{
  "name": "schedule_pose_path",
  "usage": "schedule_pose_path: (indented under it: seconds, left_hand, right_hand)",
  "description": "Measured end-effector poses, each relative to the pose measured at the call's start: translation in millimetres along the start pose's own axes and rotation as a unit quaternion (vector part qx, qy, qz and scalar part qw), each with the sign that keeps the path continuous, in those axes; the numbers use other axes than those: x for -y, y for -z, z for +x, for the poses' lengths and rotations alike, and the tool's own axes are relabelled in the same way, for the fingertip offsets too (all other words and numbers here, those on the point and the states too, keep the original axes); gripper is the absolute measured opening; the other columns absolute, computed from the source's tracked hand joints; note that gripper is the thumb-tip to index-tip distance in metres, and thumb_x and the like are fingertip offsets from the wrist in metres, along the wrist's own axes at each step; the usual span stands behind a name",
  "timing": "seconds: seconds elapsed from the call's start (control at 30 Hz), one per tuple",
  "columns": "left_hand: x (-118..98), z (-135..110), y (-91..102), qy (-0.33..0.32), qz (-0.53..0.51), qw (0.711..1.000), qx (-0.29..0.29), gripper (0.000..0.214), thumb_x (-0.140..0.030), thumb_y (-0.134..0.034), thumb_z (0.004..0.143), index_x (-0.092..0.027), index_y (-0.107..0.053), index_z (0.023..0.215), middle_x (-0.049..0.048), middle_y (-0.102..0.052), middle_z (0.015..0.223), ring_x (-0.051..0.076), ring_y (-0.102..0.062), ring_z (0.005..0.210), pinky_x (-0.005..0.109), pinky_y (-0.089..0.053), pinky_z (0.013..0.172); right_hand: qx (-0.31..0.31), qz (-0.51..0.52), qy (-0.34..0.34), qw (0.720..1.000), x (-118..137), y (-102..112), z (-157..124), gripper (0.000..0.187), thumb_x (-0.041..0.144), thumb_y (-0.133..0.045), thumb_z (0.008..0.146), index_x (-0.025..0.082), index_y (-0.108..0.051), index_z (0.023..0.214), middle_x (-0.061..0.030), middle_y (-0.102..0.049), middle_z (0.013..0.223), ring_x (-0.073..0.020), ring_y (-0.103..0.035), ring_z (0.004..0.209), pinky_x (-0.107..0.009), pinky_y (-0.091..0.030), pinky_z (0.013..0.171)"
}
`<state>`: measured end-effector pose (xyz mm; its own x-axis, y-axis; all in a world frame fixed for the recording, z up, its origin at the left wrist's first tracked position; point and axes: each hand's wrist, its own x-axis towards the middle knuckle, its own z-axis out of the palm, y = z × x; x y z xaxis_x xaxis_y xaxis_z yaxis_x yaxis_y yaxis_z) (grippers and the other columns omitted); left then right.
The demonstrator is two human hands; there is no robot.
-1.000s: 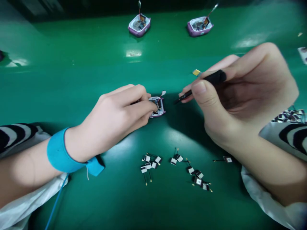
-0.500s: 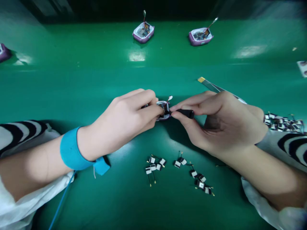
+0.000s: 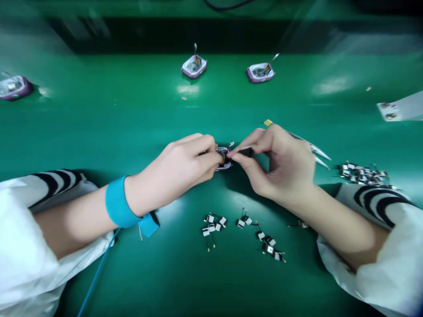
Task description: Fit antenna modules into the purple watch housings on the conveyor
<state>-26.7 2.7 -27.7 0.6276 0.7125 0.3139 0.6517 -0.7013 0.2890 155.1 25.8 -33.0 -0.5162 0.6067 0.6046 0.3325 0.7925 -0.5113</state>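
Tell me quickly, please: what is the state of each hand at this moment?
Left hand: closed, holding a small purple-rimmed device.
Right hand: closed, pinching a black-handled tool.

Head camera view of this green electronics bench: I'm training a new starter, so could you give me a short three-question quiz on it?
1. Which wrist wears the blue strap, left or right?
2. True or false: the black-handled tool is in the left hand.
3. Besides the purple-rimmed case at the hands, how many more such cases lie on the green bench mat?

Key:
1. Left.
2. False: the right hand holds it.
3. Three.
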Motion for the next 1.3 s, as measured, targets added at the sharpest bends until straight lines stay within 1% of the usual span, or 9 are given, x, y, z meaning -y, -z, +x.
schedule_pose_path:
  seconds: [0.1,0.17,0.27,0.47,0.53,0.63,0.77,1.03,1.3]
  left_hand:
    - [1,-1,1.2,-0.034,0.008,0.999,-0.005,0.02,-0.016,-0.042,0.086,-0.013,-0.061,0.085,0.006,-0.058,0.079,0.016,-0.058,0.084,0.028,-0.05,0.072]
    - [2,-2,1.7,-0.04,0.003,0.999,-0.015,0.019,-0.016,-0.042,0.086,-0.012,-0.061,0.087,0.0064,-0.058,0.081,0.015,-0.057,0.081,0.027,-0.05,0.07]
    - [2,-2,1.2,-0.045,0.006,0.999,-0.021,0.018,-0.015,-0.043,0.085,-0.012,-0.06,0.086,0.0062,-0.058,0.081,0.015,-0.056,0.08,0.026,-0.05,0.068]
    - [3,-1,-0.9,-0.054,0.006,0.998,-0.033,0.017,-0.015,-0.043,0.085,-0.012,-0.059,0.088,0.006,-0.059,0.081,0.015,-0.056,0.081,0.028,-0.05,0.07]
    - [3,-2,-0.7,-0.052,0.002,0.998,-0.032,0.017,-0.015,-0.042,0.086,-0.013,-0.059,0.087,0.0057,-0.059,0.081,0.015,-0.056,0.081,0.027,-0.05,0.07]
    - [3,-2,-0.2,-0.053,0.005,0.998,-0.03,0.018,-0.015,-0.042,0.086,-0.012,-0.06,0.087,0.0055,-0.058,0.081,0.015,-0.056,0.079,0.027,-0.05,0.069]
    - [2,-3,0.2,-0.041,0.027,0.999,-0.012,0.021,-0.018,-0.04,0.087,-0.014,-0.061,0.087,0.0052,-0.057,0.081,0.015,-0.056,0.082,0.027,-0.049,0.07]
    - [2,-2,-1.9,-0.005,0.022,0.999,0.024,0.024,-0.016,-0.037,0.087,-0.016,-0.061,0.082,0.0046,-0.057,0.081,0.017,-0.057,0.086,0.029,-0.049,0.074]
    - [2,-2,-3.0,0.007,0.015,1.0,0.011,0.026,-0.017,-0.036,0.086,-0.019,-0.061,0.077,0.0015,-0.057,0.083,0.017,-0.059,0.083,0.029,-0.05,0.068]
  right_hand:
    - [0.002,0.012,-0.062,0.998,-1,30,11,0.012,0.016,-0.048,0.08,0.021,-0.037,0.08,0.0001,-0.053,0.077,-0.0093,-0.058,0.07,-0.024,-0.047,0.059]
    - [-0.011,-0.121,-0.121,0.985,-8,57,13,0.006,0.025,-0.045,0.083,0.021,-0.04,0.084,0.0004,-0.048,0.073,-0.0076,-0.051,0.058,-0.023,-0.04,0.05]
    - [0.166,-0.319,-0.142,0.922,-30,87,4,0.027,0.045,-0.056,0.075,0.021,-0.046,0.084,-0.0024,-0.053,0.073,-0.0112,-0.048,0.059,-0.026,-0.036,0.052]
    - [0.324,-0.271,-0.244,0.873,-56,90,-12,0.022,0.034,-0.055,0.077,0.02,-0.041,0.068,-0.0004,-0.05,0.062,-0.0101,-0.041,0.047,-0.025,-0.032,0.045]
    - [0.296,-0.223,-0.259,0.892,-43,86,-7,0.02,0.035,-0.046,0.082,0.02,-0.04,0.071,-0.0002,-0.049,0.06,-0.0106,-0.042,0.048,-0.024,-0.032,0.044]
    - [0.131,0.027,-0.262,0.956,-14,71,0,0.02,0.038,-0.033,0.088,0.02,-0.039,0.081,-0.0015,-0.052,0.072,-0.0093,-0.045,0.057,-0.023,-0.037,0.049]
    - [0.013,0.224,-0.208,0.952,8,38,-2,0.012,0.021,-0.046,0.084,0.022,-0.039,0.093,0.0017,-0.05,0.081,-0.0075,-0.048,0.071,-0.021,-0.042,0.061]
    - [0.066,-0.021,-0.184,0.98,0,36,-22,0.012,0.019,-0.068,0.066,0.022,-0.059,0.073,0.0044,-0.065,0.077,-0.0086,-0.058,0.064,-0.02,-0.046,0.053]
    - [-0.11,0.066,-0.137,0.982,10,15,-24,0.028,0.006,-0.072,0.056,0.018,-0.051,0.07,0.001,-0.066,0.069,-0.0191,-0.065,0.073,-0.031,-0.053,0.061]
